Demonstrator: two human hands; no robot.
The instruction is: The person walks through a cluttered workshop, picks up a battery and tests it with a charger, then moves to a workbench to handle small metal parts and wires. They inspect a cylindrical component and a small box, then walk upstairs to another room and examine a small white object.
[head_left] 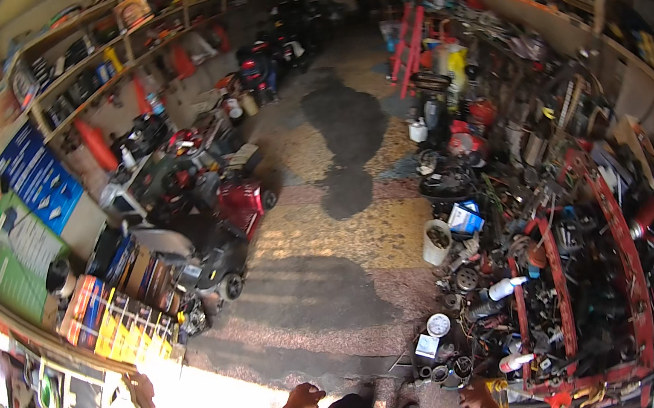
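Observation:
My left hand (304, 399) is held out low in front of me, beside the bright sunlit patch of floor. Its fingers are loosely bent, with a gap between thumb and fingertips, and I see nothing in it. My right hand (474, 396) hangs at the lower right, close to a small cluster of round metal parts (450, 372) on the floor. Its fingers are small and dark here, so their grip does not show. A yellow object (499, 396) appears just beside the right wrist; I cannot tell whether they touch.
Metal parts and bottles crowd a red metal frame (560, 286) on the right. A white bucket (437, 242) and a pink-red ladder (410, 47) stand farther along. Boxes (93, 304) and a red mobility scooter (242, 205) line the left. A patterned floor (307, 238) runs between.

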